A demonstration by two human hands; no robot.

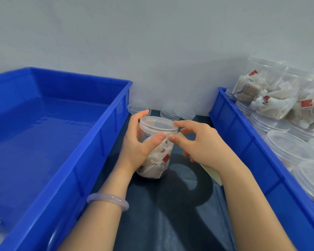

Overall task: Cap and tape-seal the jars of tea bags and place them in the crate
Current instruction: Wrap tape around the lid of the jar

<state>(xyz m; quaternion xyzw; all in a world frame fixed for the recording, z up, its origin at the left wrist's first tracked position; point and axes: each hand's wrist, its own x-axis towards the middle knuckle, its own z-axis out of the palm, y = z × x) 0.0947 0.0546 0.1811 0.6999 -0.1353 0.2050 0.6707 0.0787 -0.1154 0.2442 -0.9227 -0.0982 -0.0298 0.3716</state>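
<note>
Gripping the capped jar of tea bags nearly upright over the dark surface, the left hand is steadying it while the right hand is pinching beige tape at its lid seam (fingertips touching). The crate is sitting just left, nearer the left hand.

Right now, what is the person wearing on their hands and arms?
No gloves or sleeves: left hand and right hand are bare past the wrists. A smooth, pale lilac, translucent bangle circles the left wrist. No rings or watch show.
</note>
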